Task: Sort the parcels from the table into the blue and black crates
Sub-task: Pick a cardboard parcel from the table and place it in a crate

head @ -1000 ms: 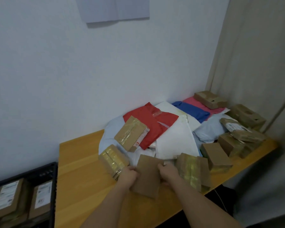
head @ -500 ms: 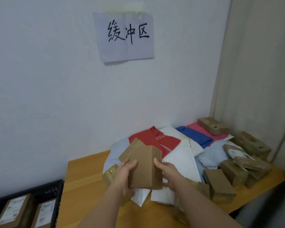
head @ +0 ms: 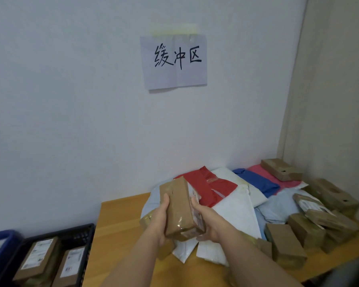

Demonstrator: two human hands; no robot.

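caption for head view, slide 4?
Both hands, left and right, hold a box above the parcel pile.

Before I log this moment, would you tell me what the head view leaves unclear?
- Label on the held box: turned edge-on, partly covered by the right hand; unreadable.
- Blue crate: cut off by the left edge; contents mostly unseen.
- Labels in the black crate: too small.
- Parcels beneath the arms and left hand: hidden.

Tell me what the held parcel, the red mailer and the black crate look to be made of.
Held parcel: brown cardboard, glossy clear tape glinting.
Red mailer: likely thin plastic film, creased with slight sheen.
Black crate: apparently rigid moulded plastic, perforated wall.
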